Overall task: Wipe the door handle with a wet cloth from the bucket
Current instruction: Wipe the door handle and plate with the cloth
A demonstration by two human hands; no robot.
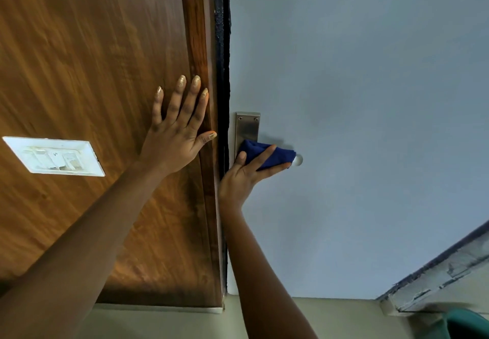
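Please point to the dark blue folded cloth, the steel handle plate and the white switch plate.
Dark blue folded cloth (275, 155), head view, its middle fold.
Steel handle plate (247, 128), head view, upper face.
White switch plate (54, 156), head view, centre.

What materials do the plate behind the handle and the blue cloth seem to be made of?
Rectangular grey handle plate: likely brushed metal, with a dull sheen and two screws at its top. Folded dark blue cloth: soft woven or microfibre fabric, matte and creased; its wetness cannot be judged.

Soft even daylight, no glare; wide-angle slant, motion blur at left edge
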